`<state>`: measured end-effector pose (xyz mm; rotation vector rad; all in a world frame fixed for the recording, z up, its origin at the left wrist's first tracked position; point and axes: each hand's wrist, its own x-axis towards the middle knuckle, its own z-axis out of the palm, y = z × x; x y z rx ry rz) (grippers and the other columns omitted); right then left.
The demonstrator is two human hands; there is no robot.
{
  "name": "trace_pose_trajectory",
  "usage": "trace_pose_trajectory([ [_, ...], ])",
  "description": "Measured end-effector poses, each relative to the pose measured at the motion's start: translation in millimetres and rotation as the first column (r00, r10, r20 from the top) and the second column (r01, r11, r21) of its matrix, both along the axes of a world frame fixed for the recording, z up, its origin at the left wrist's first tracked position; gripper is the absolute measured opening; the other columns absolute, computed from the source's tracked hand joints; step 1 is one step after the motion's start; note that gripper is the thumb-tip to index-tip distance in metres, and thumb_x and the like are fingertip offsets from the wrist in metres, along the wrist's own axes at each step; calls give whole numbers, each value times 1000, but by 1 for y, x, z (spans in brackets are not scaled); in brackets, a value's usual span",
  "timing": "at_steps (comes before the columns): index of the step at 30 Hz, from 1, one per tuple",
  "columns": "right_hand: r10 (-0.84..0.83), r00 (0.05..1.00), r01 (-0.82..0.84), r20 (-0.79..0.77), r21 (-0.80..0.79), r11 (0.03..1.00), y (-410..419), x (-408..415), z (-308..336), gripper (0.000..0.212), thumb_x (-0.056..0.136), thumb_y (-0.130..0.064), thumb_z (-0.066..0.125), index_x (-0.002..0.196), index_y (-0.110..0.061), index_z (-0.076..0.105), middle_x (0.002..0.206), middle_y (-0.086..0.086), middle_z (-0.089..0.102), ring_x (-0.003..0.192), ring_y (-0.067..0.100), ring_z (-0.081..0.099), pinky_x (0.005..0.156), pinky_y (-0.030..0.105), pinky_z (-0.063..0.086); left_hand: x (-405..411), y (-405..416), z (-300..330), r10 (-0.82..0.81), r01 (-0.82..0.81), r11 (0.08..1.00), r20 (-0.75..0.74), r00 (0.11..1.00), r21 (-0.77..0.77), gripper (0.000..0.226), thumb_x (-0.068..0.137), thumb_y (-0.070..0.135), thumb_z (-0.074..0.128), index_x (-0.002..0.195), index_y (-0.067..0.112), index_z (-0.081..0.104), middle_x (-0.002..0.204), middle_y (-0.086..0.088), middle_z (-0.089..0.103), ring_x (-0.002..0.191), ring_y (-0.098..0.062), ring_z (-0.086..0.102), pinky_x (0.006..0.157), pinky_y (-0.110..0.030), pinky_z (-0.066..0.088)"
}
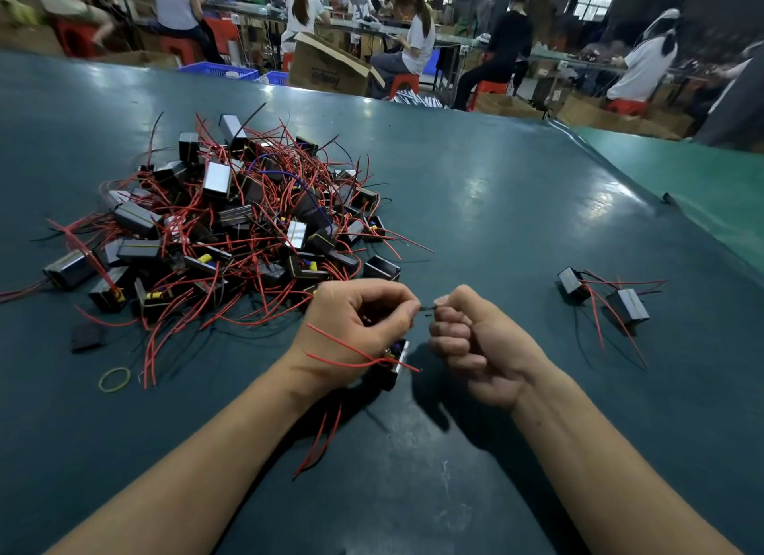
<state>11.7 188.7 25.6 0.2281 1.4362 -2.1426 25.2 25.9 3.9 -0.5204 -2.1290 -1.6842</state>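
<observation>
Both hands meet at frame centre, fists close together.
Left forearm [186, 472] runs in from the lower left, right forearm [612, 472] from the lower right, both bare and converging. Left hand [355, 327]: fingers curled, thumb and forefinger pinching one end of a short dark lead [428, 306]. Right hand [475, 339]: tight fist, curled fingers facing left, pinching the other end. The pinching fingertips of the two hands sit just apart.

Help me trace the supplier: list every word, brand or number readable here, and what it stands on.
Nothing here reads clearly.
Open brown cardboard box: dark print, upside down, too blurred to read.
Pile of small black boxes with red wires: no legible marking.
Small black box in the left hand, thin black wire pinched by the right hand: no marking shows.
</observation>
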Motion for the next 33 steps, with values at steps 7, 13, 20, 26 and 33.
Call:
trace_pose_trajectory([
  [7, 141, 886, 55, -442, 402, 914, 19, -1, -1, 37, 86, -27, 60, 51, -17, 56, 46, 3, 46, 38, 16, 43, 36, 18, 29, 1, -8, 7, 160, -164, 985, -77, 984, -60, 13, 88, 19, 69, 82, 12, 77, 78, 7, 75, 76, -9, 70, 75, -27, 54],
  [13, -26, 853, 262, -521, 386, 884, 21, -14, -11, 35, 92, -42, 59, 76, -12, 67, 64, 6, 60, 44, 15, 52, 34, 19, 35, -15, -47, 7, 340, -327, 940, 178, 923, -101, 36, 95, 26, 61, 63, 13, 68, 54, 1, 65, 47, -3, 58, 56, -14, 45],
  [20, 345, 879, -127, -329, 536, 834, -15, -39, 0, 20, 93, -20, 63, 100, -2, 68, 83, 4, 71, 44, 5, 46, 32, 14, 27, -8, -51, 4, 173, -169, 945, -8, 985, -280, 26, 89, 24, 69, 63, 18, 69, 55, 6, 65, 46, -9, 55, 48, -22, 44],
  [26, 292, 878, -144, -379, 372, 917, -20, -35, -7, 16, 90, -5, 62, 104, -6, 69, 70, 2, 70, 50, 3, 59, 36, 12, 29, -8, -49, -1, 111, -122, 924, -49, 993, -364, 13, 81, 31, 68, 81, 20, 74, 74, 10, 69, 66, -11, 64, 63, -31, 51],
  [33, 110, 859, 144, -500, 443, 885, -9, -30, -11, 18, 89, 5, 62, 91, -11, 70, 75, 4, 74, 57, 4, 62, 53, 13, 46, -2, -54, 7, -154, 167, 961, 76, 985, -219, 39, 66, -2, 47, 91, 13, 72, 88, 4, 67, 70, -27, 60, 59, -38, 48],
])
